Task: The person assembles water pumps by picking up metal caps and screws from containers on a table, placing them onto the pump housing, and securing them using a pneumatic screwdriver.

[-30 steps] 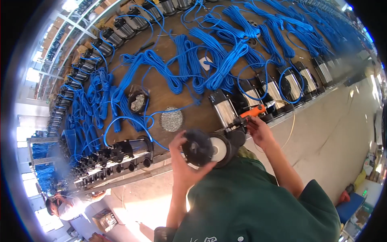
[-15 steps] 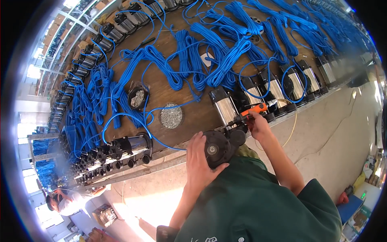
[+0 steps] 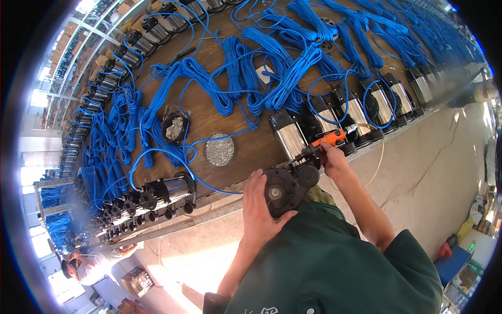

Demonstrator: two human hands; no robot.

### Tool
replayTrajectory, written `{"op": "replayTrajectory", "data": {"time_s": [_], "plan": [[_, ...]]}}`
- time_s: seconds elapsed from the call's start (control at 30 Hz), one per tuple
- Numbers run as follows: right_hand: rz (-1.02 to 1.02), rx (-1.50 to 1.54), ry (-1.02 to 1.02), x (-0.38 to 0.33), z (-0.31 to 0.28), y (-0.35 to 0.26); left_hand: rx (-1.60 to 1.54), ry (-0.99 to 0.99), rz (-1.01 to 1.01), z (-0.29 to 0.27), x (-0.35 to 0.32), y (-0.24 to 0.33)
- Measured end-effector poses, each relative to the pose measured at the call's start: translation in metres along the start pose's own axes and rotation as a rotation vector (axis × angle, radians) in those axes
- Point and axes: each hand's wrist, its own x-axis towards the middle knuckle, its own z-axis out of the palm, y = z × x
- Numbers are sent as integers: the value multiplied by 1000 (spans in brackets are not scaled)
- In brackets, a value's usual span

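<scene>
Your hands on the pump at the bench edge.
Left hand [image 3: 260, 206] wraps the black end cap [image 3: 280, 192]; right hand [image 3: 333, 159] grips the orange driver [image 3: 327, 140], closed, beside the steel pump [image 3: 288, 136].

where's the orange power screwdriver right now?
Head view, right of centre: the orange power screwdriver is in the right hand, at the workbench front edge beside the shiny pump.
</scene>
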Motion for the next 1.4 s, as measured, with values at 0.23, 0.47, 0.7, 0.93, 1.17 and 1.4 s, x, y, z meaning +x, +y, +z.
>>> {"op": "replayTrajectory", "data": {"time_s": [0.23, 0.47, 0.7, 0.93, 1.17, 1.4], "plan": [[-249, 206, -22, -18, 0, -2, -45, 371, -216, -29, 12, -73], [-664, 397, -163, -99, 14, -56, 563, 91, -280, 2, 65, -245], [-471, 819, -974, -176, 20, -103, -45, 235, -533, 6, 74, -310], [-498, 786, -599, -193, 19, -89, -1400, 451, -1117, -15, 60, -294], [-900, 576, -391, -191, 19, -80, -1508, 449, -1056, -15, 46, -289], [-1037, 385, -241, -203, 31, -76, -1484, 458, -1001, -15, 43, -288]]}}
